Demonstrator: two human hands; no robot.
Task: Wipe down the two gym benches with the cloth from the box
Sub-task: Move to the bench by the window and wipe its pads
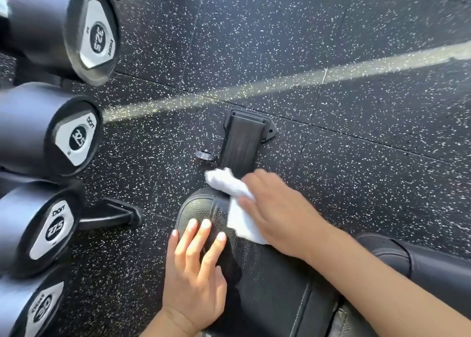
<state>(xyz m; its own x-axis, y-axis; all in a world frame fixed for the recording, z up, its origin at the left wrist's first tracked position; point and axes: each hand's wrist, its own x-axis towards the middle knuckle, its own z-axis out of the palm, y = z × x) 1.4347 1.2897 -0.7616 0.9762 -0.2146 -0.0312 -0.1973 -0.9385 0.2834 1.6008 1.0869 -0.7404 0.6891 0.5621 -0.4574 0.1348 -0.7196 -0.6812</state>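
Here, seen from the head camera looking steeply down, a black padded bench (267, 285) runs from the lower right toward the middle, its rounded end pointing at the speckled rubber floor (331, 56). The right hand (277, 206) lies flat over a white cloth (237, 204), fingers spread and fairly straight, pressing it onto the pad near that rounded end — one crumpled corner of the cloth sticks out past the fingertips, over the edge of the pad. The left hand (196, 267) rests just beside it on the left part of the same pad, fingers straight and slightly apart, holding nothing. The two hands are near each other but not touching. Just beyond the bench end a black foot of its frame (242, 140) stands on the floor, with a small knob (205, 155) at its left. A second dark padded piece (420, 262) shows at the right edge, behind the right forearm; whether it is another bench cannot be told. Down the left side, dumbbell ends (76, 137) jut out in a row — two read 32.5, a lower one 27.5 — and a black rack foot (114, 215) sits under them. A pale stripe of light (280, 81) crosses the floor.
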